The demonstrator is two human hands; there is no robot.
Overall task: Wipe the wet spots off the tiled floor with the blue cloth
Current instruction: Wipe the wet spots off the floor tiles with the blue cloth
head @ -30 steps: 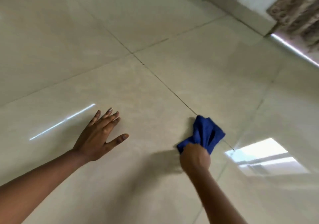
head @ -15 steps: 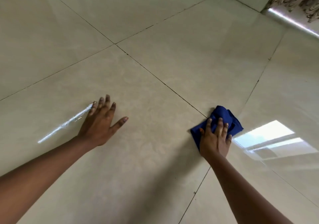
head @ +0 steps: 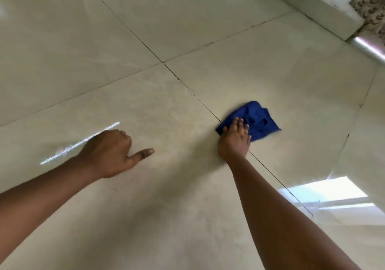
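A crumpled blue cloth (head: 257, 121) lies on the glossy beige tiled floor (head: 170, 28), just right of a dark grout line. My right hand (head: 235, 139) presses flat on the cloth's near left part, fingers spread over it. My left hand (head: 110, 153) rests on the floor to the left, fingers curled under and thumb stuck out to the right, holding nothing. A thin bright streak (head: 62, 150) runs on the tile beside the left hand. No distinct wet spots stand out.
A white skirting ledge (head: 308, 1) and a patterned curtain (head: 373, 9) bound the floor at the top right. A bright window reflection (head: 325, 194) lies on the tile right of my right forearm. Grout lines cross near the middle.
My right hand has pushed the cloth a little farther across the grout line onto the right tile. My left hand has curled its fingers, which were spread flat before.
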